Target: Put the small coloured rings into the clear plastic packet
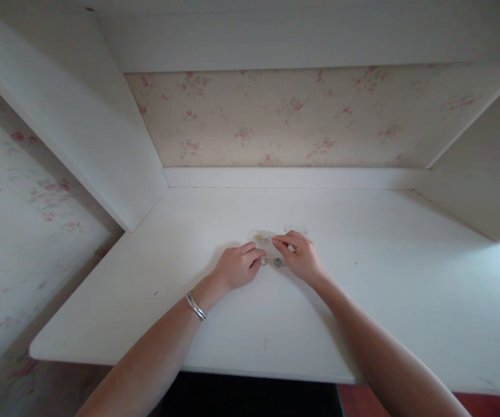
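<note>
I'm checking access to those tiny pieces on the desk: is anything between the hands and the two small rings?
Nothing visible. The two small rings lie on the bare white desk between the left hand and the right hand, fingertips right beside them.

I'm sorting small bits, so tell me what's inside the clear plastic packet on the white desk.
The clear plastic packet shows a few small gold-coloured pieces near its left end. The left hand and right hand cover its near edge, so anything there is hidden. Two small metal rings lie outside it on the white desk.
</note>
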`<action>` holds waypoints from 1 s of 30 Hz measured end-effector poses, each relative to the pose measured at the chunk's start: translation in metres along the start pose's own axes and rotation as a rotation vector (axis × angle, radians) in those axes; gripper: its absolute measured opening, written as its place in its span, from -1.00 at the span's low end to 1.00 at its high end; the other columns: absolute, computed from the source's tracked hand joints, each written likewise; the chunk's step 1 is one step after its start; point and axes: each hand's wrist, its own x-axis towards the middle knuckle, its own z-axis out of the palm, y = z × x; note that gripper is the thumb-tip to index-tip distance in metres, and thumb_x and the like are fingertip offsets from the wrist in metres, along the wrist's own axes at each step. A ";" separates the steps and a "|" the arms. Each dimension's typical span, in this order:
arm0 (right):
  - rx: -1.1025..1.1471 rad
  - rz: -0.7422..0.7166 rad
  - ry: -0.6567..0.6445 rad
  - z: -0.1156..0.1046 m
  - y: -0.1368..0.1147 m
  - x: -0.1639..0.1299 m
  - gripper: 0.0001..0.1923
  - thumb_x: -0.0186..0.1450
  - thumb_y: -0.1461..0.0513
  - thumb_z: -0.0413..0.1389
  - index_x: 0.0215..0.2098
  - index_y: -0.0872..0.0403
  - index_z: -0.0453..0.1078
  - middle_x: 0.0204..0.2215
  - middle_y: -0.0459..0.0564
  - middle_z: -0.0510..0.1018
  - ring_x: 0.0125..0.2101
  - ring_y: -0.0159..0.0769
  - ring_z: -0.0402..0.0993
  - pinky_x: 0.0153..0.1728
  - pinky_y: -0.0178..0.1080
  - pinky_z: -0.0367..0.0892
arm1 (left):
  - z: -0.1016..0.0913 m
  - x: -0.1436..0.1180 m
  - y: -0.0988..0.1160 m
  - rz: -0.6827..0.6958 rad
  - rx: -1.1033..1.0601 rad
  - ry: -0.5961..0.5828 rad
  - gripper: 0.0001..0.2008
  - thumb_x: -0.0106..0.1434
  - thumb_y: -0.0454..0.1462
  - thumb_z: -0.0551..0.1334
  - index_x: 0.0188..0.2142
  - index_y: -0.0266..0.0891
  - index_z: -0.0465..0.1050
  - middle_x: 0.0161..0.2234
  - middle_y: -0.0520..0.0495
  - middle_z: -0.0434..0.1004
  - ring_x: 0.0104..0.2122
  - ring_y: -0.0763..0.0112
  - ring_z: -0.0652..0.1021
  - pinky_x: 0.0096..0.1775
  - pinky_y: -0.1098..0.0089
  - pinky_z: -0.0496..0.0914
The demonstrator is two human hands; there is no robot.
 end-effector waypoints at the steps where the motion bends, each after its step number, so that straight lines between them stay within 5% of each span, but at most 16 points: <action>1: -0.007 0.009 0.012 0.000 0.002 0.001 -0.79 0.29 0.16 0.04 -0.30 0.02 0.50 -0.45 -0.06 0.48 -0.35 -0.33 0.36 -0.32 -0.29 0.23 | -0.001 0.000 0.002 0.014 0.018 -0.021 -0.74 0.32 -0.23 -0.01 -0.16 -0.10 0.44 -0.32 0.00 0.46 -0.36 0.44 0.49 -0.36 0.44 0.33; 18: -0.045 0.105 0.038 0.002 0.023 0.017 -0.76 0.27 0.13 0.03 -0.30 0.00 0.53 -0.42 -0.08 0.49 -0.42 -0.38 0.37 -0.36 -0.31 0.24 | 0.011 0.001 0.004 0.018 0.025 -0.115 -0.72 0.34 -0.20 -0.02 -0.22 -0.12 0.47 -0.29 -0.01 0.48 -0.33 0.40 0.50 -0.33 0.42 0.35; 30: -0.001 0.101 0.028 -0.010 0.026 0.007 -0.77 0.25 0.15 0.03 -0.36 0.03 0.52 -0.45 -0.08 0.49 -0.48 -0.40 0.32 -0.42 -0.32 0.20 | 0.013 0.022 0.000 -0.046 -0.210 0.174 -0.77 0.32 -0.23 0.05 -0.24 -0.21 0.48 -0.33 -0.03 0.47 -0.34 0.48 0.47 -0.28 0.47 0.33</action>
